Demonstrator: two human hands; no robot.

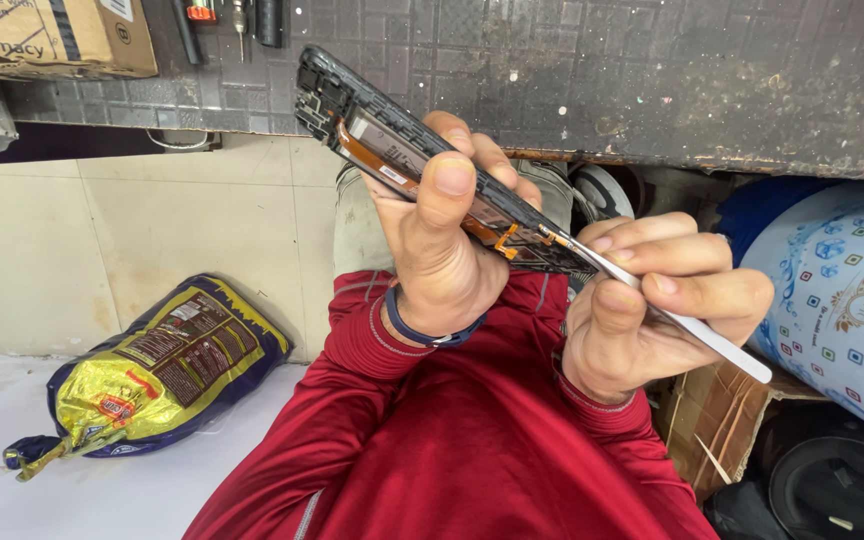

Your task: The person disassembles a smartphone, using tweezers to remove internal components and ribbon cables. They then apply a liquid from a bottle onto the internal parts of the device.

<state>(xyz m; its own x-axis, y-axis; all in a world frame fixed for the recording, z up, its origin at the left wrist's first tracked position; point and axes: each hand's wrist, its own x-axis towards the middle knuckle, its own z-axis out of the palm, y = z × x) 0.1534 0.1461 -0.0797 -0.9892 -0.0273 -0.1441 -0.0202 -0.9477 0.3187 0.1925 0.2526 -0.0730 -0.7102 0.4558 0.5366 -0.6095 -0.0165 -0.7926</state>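
My left hand (442, 250) grips an opened black phone frame (352, 110), held edge-on, with orange flex cable and metal parts exposed along its inside. My right hand (652, 310) pinches silver tweezers (692, 330). The tweezer tips touch an orange flex connector at the lower end of the phone (550, 237). Both arms wear red sleeves, and a dark blue band circles the left wrist (432, 335).
A dark grid-patterned work mat (652, 80) lies beyond the hands, with tools at its far edge (242, 20). A cardboard box (62, 35) sits top left. A yellow and purple bag (152, 370) lies on the floor. A patterned blue and white drum (842, 290) stands right.
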